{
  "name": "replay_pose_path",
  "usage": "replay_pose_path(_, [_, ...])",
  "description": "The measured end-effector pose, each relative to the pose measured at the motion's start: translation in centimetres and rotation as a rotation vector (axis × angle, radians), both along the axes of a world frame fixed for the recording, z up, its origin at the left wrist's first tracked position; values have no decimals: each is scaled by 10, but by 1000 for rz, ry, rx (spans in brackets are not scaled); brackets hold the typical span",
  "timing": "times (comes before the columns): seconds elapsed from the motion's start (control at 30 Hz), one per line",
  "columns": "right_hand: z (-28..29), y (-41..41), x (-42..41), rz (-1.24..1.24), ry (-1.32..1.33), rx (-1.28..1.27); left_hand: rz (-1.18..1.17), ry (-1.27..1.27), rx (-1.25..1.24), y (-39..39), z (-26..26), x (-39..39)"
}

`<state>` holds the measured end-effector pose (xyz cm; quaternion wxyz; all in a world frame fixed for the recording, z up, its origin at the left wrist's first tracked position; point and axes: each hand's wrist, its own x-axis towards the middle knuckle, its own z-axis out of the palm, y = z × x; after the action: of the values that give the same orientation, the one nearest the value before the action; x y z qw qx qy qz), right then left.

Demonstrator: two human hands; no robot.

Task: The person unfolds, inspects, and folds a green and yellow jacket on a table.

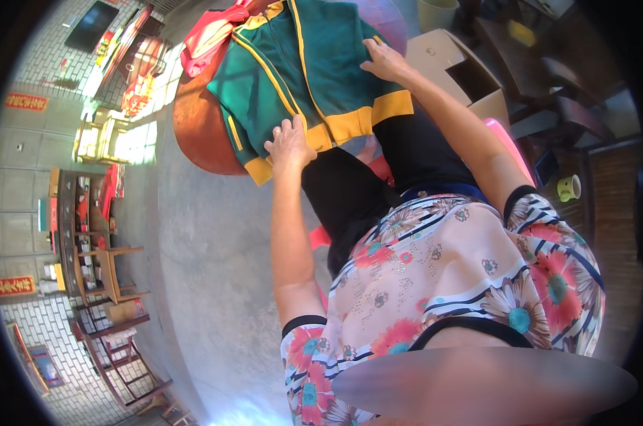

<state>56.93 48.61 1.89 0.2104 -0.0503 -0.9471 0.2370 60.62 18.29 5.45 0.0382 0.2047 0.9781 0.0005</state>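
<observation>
A green zip jacket (278,69) with yellow trim lies spread over a round reddish-brown surface (199,128), its yellow hem towards my knees. The front zip is undone at the hem, where the two halves part slightly. My left hand (293,145) rests palm down on the jacket's lower left front, fingers spread, near the yellow hem. On the right side, my right hand (388,63) lies on the green cloth by the sleeve, thumb and fingers apart. Beyond the jacket's left shoulder lies a bundle of pinkish-red cloth (209,40).
An open cardboard box (481,101) stands to the right. Behind it are a bucket (437,13) and dark wooden furniture (513,58). A pale green mug (568,188) sits far right. Wooden shelving (71,229) and a chair (111,274) line the left wall, across the concrete floor (215,255).
</observation>
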Motion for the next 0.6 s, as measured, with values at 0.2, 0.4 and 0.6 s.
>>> replay_pose_path(0.2, [9,-10,-24,-64,-152,-49,-71,39,90,-17,-7,-12])
replay_pose_path(0.4, [20,8,-32,-25,-155,-610,68,177,332,-16,1,-11])
replay_pose_path(0.6, [10,3,-31,-153,-151,222,-56,-238,583,-45,-6,-35])
